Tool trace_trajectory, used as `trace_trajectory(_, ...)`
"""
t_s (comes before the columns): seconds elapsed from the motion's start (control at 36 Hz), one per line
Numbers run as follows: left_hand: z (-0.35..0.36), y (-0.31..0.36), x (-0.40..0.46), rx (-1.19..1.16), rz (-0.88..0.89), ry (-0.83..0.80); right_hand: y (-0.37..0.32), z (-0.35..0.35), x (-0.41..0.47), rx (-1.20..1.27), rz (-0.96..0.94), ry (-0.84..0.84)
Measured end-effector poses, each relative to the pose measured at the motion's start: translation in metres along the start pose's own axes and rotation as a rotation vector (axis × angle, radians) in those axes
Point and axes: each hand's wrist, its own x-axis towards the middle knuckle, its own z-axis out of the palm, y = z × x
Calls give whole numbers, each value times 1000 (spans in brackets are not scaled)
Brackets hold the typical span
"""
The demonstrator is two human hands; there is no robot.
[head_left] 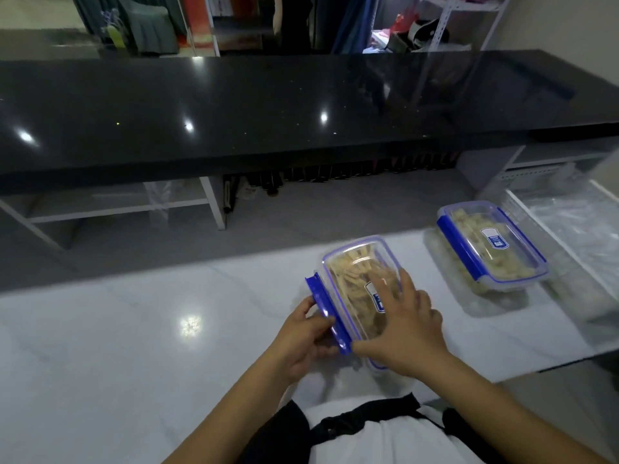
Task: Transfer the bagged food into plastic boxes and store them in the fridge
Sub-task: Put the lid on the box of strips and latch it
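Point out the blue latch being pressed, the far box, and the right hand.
blue latch (330,316), head view, middle of the flap
far box (492,246), head view, clear lid
right hand (407,324), head view, back of hand

**Bare Arms, White Shirt and Black Strap at the Counter**

Seen from a head-worn camera, the person wore a white top (385,440) crossed at the waist by a black strap (368,415) joined with a black buckle (330,430). Dark fabric (284,426) showed at either side of the torso. Both forearms were bare, without sleeves. The left hand (306,333) and the right hand (407,326) carried no gloves, and no rings or watch could be made out.
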Motion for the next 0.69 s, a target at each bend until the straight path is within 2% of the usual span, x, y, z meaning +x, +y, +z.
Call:
trace_trajectory(0.08,0,-2,1,13,-1,-45,-2,15,15,-82,16,11)
trace_trajectory(0.31,-2,2,3,-24,25,-58,-14,6,57,-65,34,0)
trace_trajectory(0.39,-4,4,6,-48,29,-40,-11,10,52,-89,30,2)
trace_trajectory(0.53,0,4,12,2,53,-41,8,28,19,-71,37,108)
trace_trajectory(0.69,3,4,14,10,36,-46,7,26,21,-83,26,114)
